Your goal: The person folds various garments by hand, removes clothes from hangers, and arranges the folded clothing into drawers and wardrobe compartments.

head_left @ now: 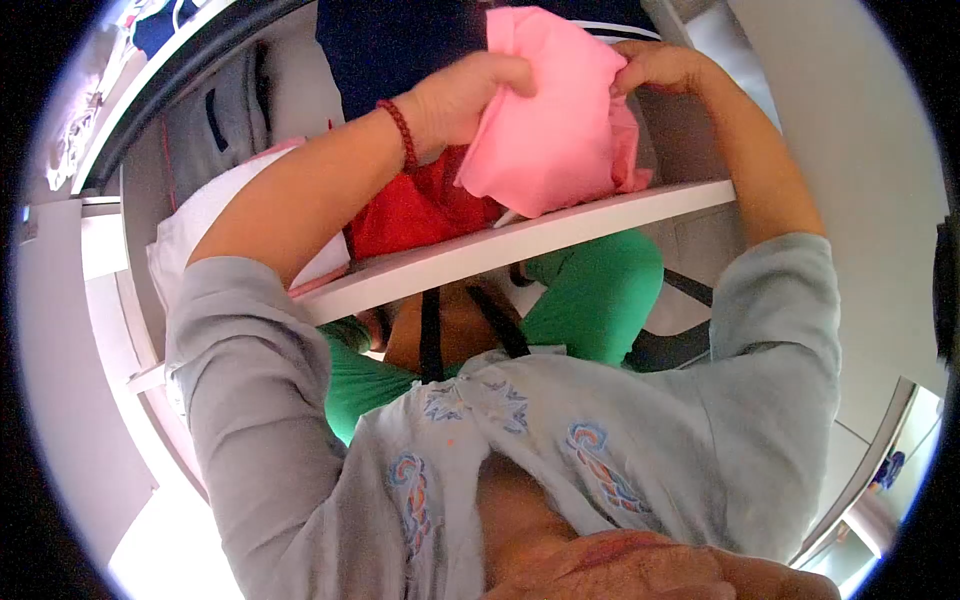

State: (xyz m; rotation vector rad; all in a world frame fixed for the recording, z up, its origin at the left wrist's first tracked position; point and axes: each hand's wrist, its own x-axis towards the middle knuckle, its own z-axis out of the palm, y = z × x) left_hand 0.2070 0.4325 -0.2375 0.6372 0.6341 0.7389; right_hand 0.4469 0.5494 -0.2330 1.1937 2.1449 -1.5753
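A pink folded cloth [550, 110], perhaps a garment, is held up between my two hands over an open drawer [540, 228]. My left hand [470, 95], with a dark red bead bracelet [398, 130] at the wrist, grips its left upper edge, thumb on the front. My right hand [660, 68] pinches the right upper edge, where the cloth hangs in loose folds; some of its fingers are hidden behind the cloth. The lower edge of the cloth reaches the drawer's front board. Under it and to the left lies a red cloth [425, 210].
Dark navy fabric [400, 50] with white stripes lies behind the pink cloth. To the left are a grey garment [215, 125] and a white cloth with pink edging [235, 185]. A pale panel [860, 200] stands close on the right. My green-trousered legs [600, 290] are below the drawer front.
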